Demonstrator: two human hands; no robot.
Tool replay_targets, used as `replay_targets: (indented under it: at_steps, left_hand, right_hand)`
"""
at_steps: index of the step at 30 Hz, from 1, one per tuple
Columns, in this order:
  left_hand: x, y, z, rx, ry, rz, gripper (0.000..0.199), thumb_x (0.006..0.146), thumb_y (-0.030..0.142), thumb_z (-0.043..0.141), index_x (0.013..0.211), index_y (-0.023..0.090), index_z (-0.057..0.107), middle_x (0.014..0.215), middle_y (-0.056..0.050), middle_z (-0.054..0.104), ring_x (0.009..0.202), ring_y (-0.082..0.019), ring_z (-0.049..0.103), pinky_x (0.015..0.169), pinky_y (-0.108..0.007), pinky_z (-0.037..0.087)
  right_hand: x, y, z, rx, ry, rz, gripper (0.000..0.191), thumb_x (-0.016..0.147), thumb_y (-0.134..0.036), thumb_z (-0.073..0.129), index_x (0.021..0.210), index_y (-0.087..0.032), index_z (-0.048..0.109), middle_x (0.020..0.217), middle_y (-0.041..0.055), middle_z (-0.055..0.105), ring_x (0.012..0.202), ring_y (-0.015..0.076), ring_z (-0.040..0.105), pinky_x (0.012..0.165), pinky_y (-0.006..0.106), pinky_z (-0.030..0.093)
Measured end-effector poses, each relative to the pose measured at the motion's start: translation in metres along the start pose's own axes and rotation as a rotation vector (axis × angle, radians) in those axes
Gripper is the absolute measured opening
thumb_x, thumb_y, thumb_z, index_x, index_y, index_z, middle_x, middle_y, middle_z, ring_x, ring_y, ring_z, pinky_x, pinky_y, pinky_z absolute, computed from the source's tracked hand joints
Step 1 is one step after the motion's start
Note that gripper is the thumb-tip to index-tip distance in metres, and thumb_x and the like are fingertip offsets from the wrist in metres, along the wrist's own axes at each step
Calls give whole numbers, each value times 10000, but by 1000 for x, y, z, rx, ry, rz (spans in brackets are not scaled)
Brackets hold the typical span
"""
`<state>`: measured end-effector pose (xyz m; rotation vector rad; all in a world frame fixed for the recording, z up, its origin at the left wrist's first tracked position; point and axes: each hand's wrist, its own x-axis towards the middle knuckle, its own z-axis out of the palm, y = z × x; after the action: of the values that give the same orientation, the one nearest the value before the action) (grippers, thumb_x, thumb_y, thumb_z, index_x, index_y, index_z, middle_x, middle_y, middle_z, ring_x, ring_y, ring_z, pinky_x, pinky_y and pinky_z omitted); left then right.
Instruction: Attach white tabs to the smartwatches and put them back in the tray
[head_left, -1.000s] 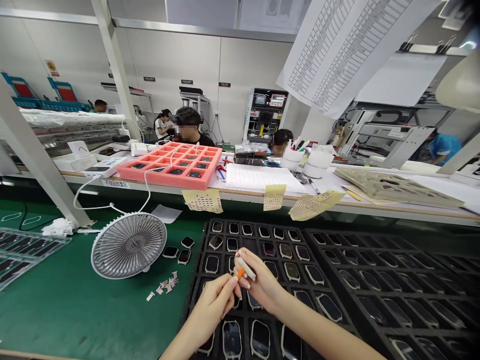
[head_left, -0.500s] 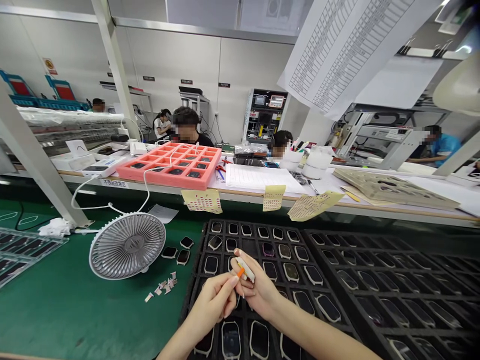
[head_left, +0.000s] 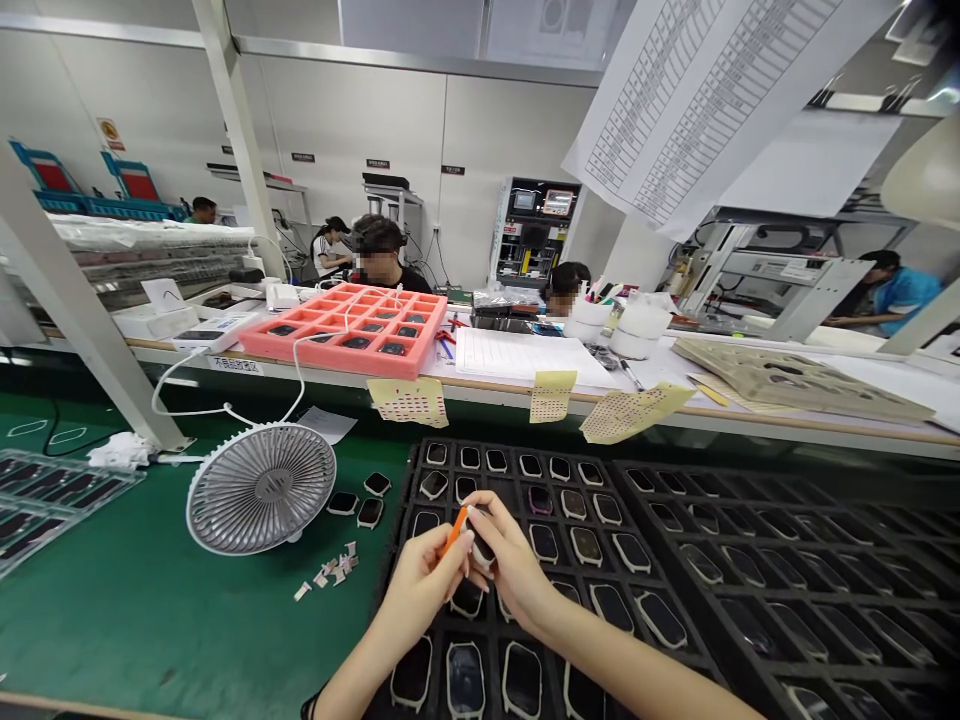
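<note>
Between my two hands, above a black foam tray [head_left: 487, 632] of watch-like pieces, is a watch-like piece [head_left: 481, 548] with a dark face and pale frame. My right hand [head_left: 517, 570] is wrapped round it from the right. My left hand [head_left: 421, 580] pinches a thin orange tool [head_left: 455, 530], which lies against the left edge of the piece. My fingers hide part of the frame. Rows of similar pieces sit in the tray's compartments beneath and around my hands.
A grey fan [head_left: 262, 488] stands on the green mat [head_left: 225, 630] at the left. Near it are loose watch pieces [head_left: 369, 512] and small pale parts [head_left: 330, 572]. A pink tray [head_left: 341, 330] rests on the shelf ahead. Another black tray [head_left: 750, 600] is at the right.
The held piece has turned so that its dark face shows. The orange tool has swung up and left and now lies along the piece's left edge. The view has shifted slightly.
</note>
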<state>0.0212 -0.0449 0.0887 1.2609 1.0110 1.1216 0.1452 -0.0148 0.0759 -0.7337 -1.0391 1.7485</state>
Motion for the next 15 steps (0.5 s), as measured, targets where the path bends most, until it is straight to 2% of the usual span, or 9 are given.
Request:
replay_targets:
  at_steps: [5,10,13,15]
  left_hand:
    - [1,-9,-12,63,71,-23,522,760,673,521,570,198,417,381,99,308,335,-47,237,357,-190,165]
    - [4,-17,-10,111,16,-8,466,775,631,538,655,188,456,447,94,355,386,-61,282,385,-189,209]
    - [3,-19,-6,172,-7,2,455,838,602,458,646,190,447,456,80,374,397,-71,296,398,-200,227]
    - [1,-18,-10,200,-8,-3,449,850,588,443,640,192,442,457,77,370,406,-75,297,412,-206,231]
  right_hand:
    - [9,2,-13,-97,63,-85,304,805,-507,636,881,-235,522,589,-92,460,393,36,318,333,145,269]
    - [5,7,-8,-163,-22,-83,334,803,-534,619,931,-243,516,595,-82,464,416,59,380,359,170,330]
    - [5,12,-5,-288,-16,-90,353,810,-573,576,929,-250,495,629,-70,483,411,66,394,359,186,328]
    - [10,11,-10,-411,15,-101,363,819,-598,531,916,-251,488,626,-70,469,388,72,379,343,200,317]
